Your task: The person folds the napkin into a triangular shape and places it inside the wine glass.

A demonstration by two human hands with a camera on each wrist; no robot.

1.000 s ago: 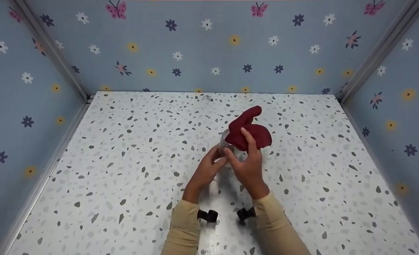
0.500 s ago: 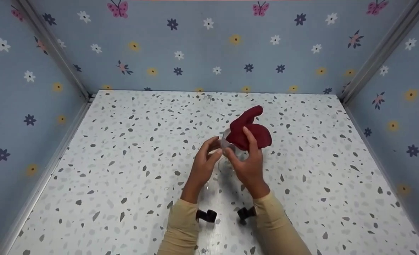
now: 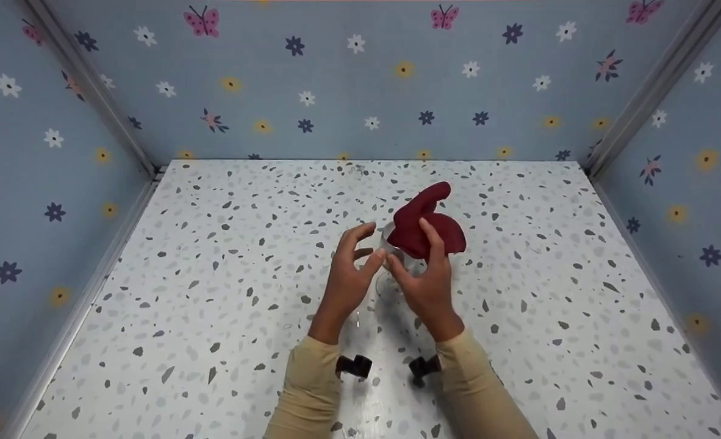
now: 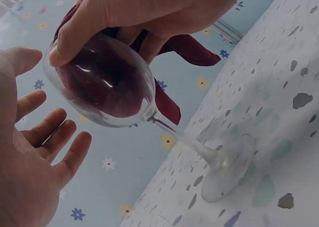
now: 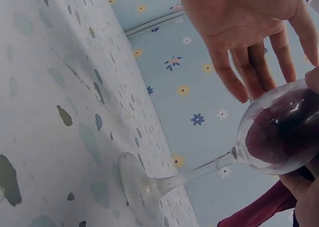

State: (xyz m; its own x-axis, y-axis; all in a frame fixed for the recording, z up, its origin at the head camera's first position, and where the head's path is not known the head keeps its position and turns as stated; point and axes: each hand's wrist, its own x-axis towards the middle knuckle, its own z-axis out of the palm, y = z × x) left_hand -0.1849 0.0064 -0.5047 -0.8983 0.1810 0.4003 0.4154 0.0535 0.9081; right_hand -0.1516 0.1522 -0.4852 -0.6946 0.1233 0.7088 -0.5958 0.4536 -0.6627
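Observation:
A clear wine glass (image 4: 114,87) stands upright with its foot (image 4: 227,170) on the speckled table. Dark red cloth (image 3: 424,235) is bunched inside the bowl and spills over the rim towards the back and right. My right hand (image 3: 427,292) grips the bowl, its thumb on the near wall and its fingers round the side where the cloth hangs. On the other side, my left hand (image 3: 348,277) is spread beside the bowl, fingers apart and loosely bent. In the right wrist view, the left fingers (image 5: 244,70) are close to the glass without closing round it.
The white table (image 3: 214,292) is patterned with grey flecks. Blue flowered panels (image 3: 336,79) rise at its back and on both sides, with metal strips (image 3: 659,79) at the corners. Black wrist mounts (image 3: 354,366) stick out from the tan sleeves.
My left hand has let go of the glass and moved slightly left, its fingers spreading. My right hand, the glass and the cloth stay almost where they were.

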